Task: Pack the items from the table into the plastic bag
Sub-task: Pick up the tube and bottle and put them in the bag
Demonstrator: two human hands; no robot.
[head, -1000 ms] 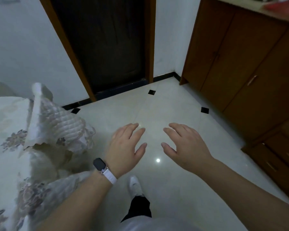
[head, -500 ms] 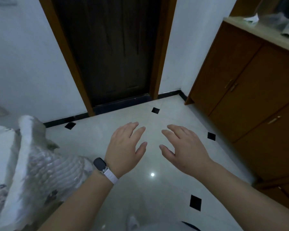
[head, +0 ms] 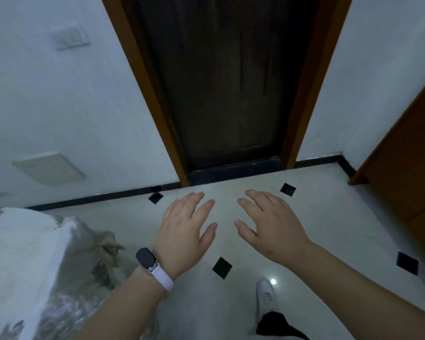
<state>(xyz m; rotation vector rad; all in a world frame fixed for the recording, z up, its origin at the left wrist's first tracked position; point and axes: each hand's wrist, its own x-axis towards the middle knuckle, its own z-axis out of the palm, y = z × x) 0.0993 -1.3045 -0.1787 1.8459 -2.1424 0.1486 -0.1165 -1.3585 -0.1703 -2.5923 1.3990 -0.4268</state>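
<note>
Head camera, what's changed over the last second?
The view has turned toward the dark door, now centred; the wooden cabinet has slid to the right edge and the quilted cloth sits lower left. A wall switch has come into view. Nothing was grasped or released: the hands, left hand and right hand, stay open, side by side.

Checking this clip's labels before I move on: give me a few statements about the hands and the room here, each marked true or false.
1. The left hand and the right hand both hold nothing. True.
2. The watch sits on the right wrist. False: it is on the left wrist.
3. The door ahead stands open. False: it is closed.
4. A wooden cabinet stands at the right. True.
</note>
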